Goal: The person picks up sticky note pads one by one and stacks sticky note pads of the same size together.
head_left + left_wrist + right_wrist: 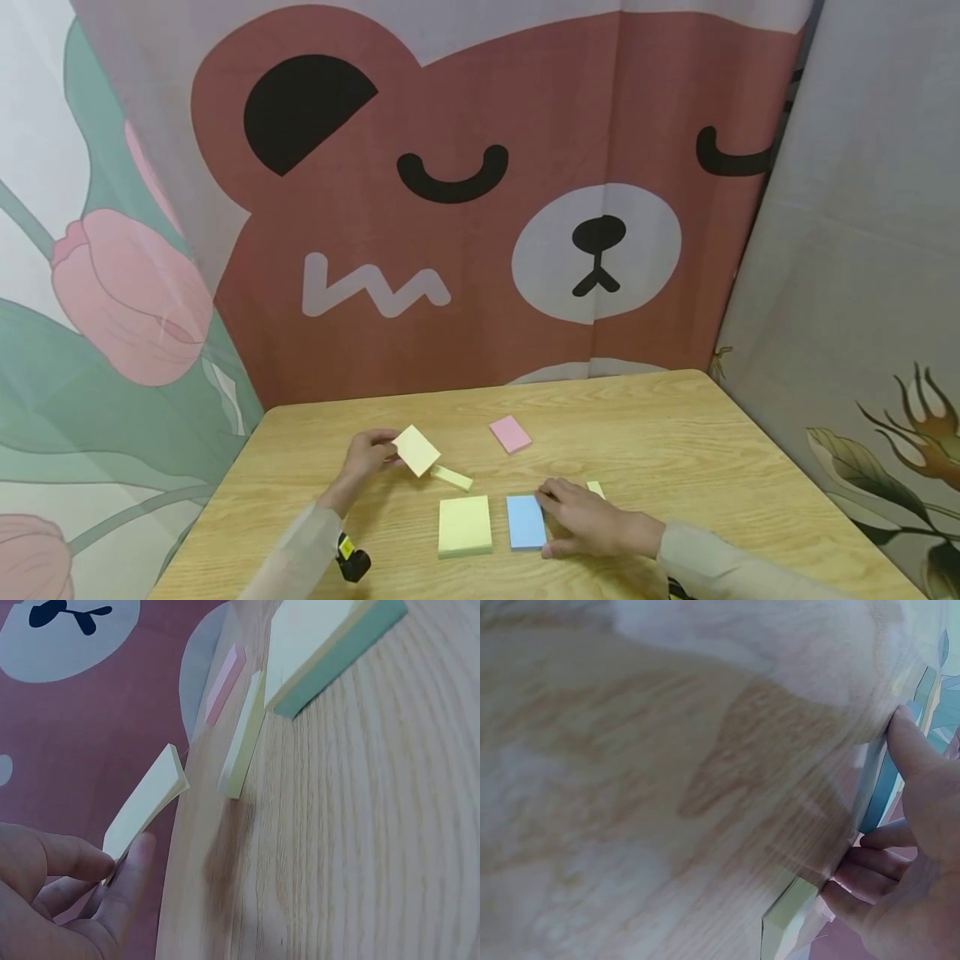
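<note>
A bear-printed cloth [465, 250] hangs at the far side, and in front of it spreads the table [637, 433]. The right hand [588, 518] lies low at the near right, its thumb and forefinger spread apart and the other fingers loosely bent; the left hand [369, 454] is up off the wood on the left, thumb and fingers set in a pinch. Between them, toward the near edge, the yellow pad [464, 525] sits flat, its side showing a green layer under the pale one in the left wrist view. Just right of it, across a narrow gap, lies the blue pad [525, 523]; the right thumb and forefinger meet its right-hand corners, though I cannot tell whether they squeeze. A hard push leftward could close that gap and skew both pads. The cream pad [417, 451] is what the left hand has hold of, by one end only, tilted above the table. Its free end looks slightly splayed, so a loose pinch might let it slip or peel sheets. The pink pad [511, 434] lies flat farther off, apart from both hands. The left strip [452, 477] rests just to the near right of the cream pad, where a dropped corner might knock it; the right strip [596, 488] lies just beyond the right hand, seemingly against its outer fingertips, so a careless sweep could shove it aside.
</note>
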{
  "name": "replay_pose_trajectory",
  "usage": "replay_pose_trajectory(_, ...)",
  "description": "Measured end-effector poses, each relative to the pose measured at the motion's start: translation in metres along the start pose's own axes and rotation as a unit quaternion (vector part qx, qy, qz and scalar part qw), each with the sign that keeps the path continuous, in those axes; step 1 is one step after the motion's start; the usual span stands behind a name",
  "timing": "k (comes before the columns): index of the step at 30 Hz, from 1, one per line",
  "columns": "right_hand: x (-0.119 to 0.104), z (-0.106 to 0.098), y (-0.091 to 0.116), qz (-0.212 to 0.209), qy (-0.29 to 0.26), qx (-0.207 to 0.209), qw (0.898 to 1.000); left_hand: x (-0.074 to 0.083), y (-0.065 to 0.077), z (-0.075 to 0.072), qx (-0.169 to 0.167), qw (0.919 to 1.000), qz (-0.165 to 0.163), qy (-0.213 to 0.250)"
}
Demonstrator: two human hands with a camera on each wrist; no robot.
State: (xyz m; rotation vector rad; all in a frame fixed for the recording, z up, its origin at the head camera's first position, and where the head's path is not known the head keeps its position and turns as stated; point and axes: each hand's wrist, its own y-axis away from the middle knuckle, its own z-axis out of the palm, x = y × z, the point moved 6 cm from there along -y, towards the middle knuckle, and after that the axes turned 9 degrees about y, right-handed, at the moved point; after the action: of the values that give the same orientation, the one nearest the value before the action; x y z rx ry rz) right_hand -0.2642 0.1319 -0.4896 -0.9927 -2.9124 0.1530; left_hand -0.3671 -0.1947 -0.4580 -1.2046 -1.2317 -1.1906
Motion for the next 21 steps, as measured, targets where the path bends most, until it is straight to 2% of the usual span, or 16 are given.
replay_pose_trajectory(8,-0.001,-0.002,0.0,-0.004,0.01,0.011,1.0,0.0,0.0,0.013,-0.011,0.9999,-0.01,0.004)
replay_pose_trajectory(16,-0.002,-0.004,0.0,-0.004,0.011,0.011,1.0,-0.001,0.005,0.028,-0.032,0.9994,-0.006,-0.014)
replay_pose_trajectory(21,-0.002,-0.004,0.0,0.001,0.014,0.005,1.0,0.0,0.008,0.035,-0.044,0.999,-0.003,-0.009)
